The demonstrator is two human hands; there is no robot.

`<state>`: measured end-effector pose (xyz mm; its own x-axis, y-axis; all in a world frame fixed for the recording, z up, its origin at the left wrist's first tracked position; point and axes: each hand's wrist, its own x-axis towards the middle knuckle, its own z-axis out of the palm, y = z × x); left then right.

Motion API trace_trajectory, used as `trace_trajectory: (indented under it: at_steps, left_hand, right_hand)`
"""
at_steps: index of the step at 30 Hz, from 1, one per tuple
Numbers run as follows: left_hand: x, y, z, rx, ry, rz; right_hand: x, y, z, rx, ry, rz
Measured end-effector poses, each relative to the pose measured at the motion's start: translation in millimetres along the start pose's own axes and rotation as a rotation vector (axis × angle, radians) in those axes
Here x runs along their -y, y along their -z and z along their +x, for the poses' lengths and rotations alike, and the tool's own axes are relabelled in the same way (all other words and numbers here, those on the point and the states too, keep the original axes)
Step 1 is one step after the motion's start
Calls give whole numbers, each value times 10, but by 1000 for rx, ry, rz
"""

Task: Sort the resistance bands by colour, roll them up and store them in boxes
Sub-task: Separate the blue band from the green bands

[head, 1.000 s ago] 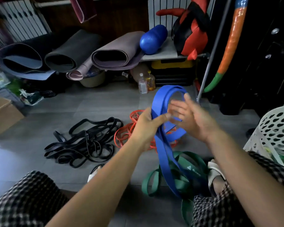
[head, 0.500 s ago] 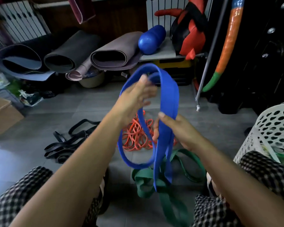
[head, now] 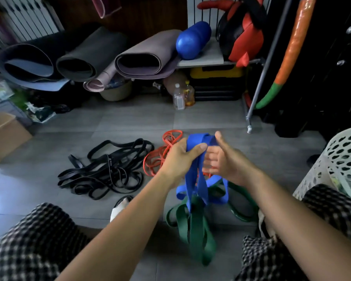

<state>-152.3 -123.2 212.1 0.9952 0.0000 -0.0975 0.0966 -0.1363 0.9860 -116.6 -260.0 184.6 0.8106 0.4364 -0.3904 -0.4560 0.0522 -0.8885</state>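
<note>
My left hand point(head: 179, 157) grips a wide blue resistance band point(head: 197, 175) near its top, thumb across the front. The band is gathered into hanging loops that reach down to the floor. My right hand point(head: 226, 159) stands beside it with palm turned left and fingers fairly straight, thumb touching the band's top fold. Dark green bands point(head: 193, 230) lie in a loose heap below the blue one, between my knees. Thin orange bands point(head: 158, 159) lie behind my left hand. A tangle of black bands point(head: 107, 171) sits to the left on the grey floor.
A white perforated basket point(head: 344, 159) stands at the right. A cardboard box point(head: 4, 134) sits at the far left. Rolled mats point(head: 144, 57), two bottles point(head: 181, 96) and a slanted metal pole point(head: 259, 82) line the back.
Both hands came down from chest height. My left hand dropped from the raised loop and closed on the gathered band. My right hand released its pinch and opened beside it.
</note>
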Motion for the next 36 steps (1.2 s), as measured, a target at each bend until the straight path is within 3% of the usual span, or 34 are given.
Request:
trace_trajectory:
  at_steps: [2,5,8,12,14,16,18,22,26,30,33,36]
  left_hand:
    - [-85,21,71,-8,-22,-14]
    - [-212,67,111,-21,-8,-164]
    - [-361,149,158,-61,-34,-318]
    - [-656,224,172,-71,-92,-417]
    - [-790,247,158,-63,-117,-472]
    - [-913,296,146,-79,-141,-529]
    - [-1017,377,155,-107,-178,-591]
    - [-1097,546,171,-172,-214,-600]
    - [-918,662,157,-247,-216,-460]
    - [-615,591,113,-137,-84,-245]
    - [-459,440,69,-41,5,-215]
    - [-367,298,23,48,67,-215]
  right_hand:
    - [-102,-12,7,39,-18,-51]
    - [-217,-9,23,-65,50,-176]
    - [-527,208,187,-178,35,-458]
    - [-979,359,174,-66,-259,-1016]
    - [-1115,364,205,-72,-159,-1162]
    - [-1132,401,276,-196,-152,-1182]
    - [-1150,448,346,-286,-242,-1157]
    - [-1202,471,360,-220,-264,-914]
    - [-907,439,332,-133,-253,-1068]
    - [-517,299,251,11,-157,-1054]
    - [-265,187,90,154,-183,-686]
    - [-323,134,84,131,-244,-226]
